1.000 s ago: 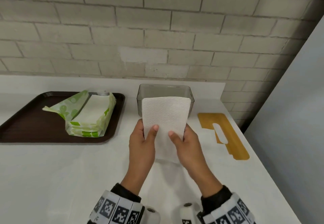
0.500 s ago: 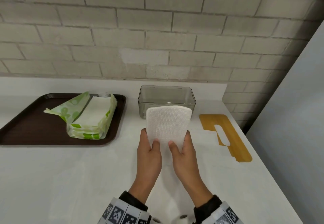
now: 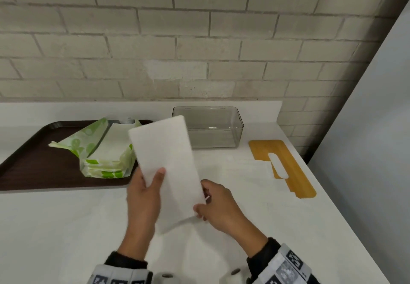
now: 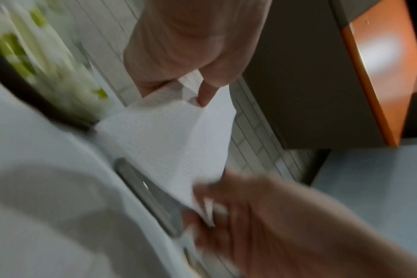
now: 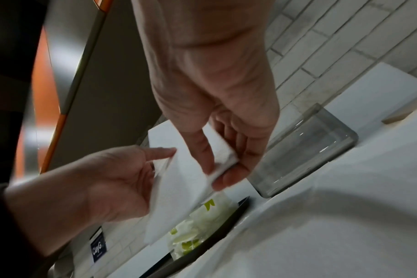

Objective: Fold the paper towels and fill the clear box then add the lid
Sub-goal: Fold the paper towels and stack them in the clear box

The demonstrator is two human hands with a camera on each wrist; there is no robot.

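Both hands are holding the towel (image 3: 165, 168) tilted above the counter (image 3: 66, 228): left hand (image 3: 144, 197) pinching its left edge, right hand (image 3: 218, 206) pinching the lower right corner. Box (image 3: 213, 128) is sitting just behind.

White counter (image 3: 66, 228): brown tray (image 3: 33, 168), clear box (image 3: 213, 128), lid (image 3: 286, 163).

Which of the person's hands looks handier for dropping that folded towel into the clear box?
Probably the right hand. It pinches the paper towel's lower corner and sits on the same side as the clear box, which is empty. The left hand grips the opposite edge, nearer the tray.
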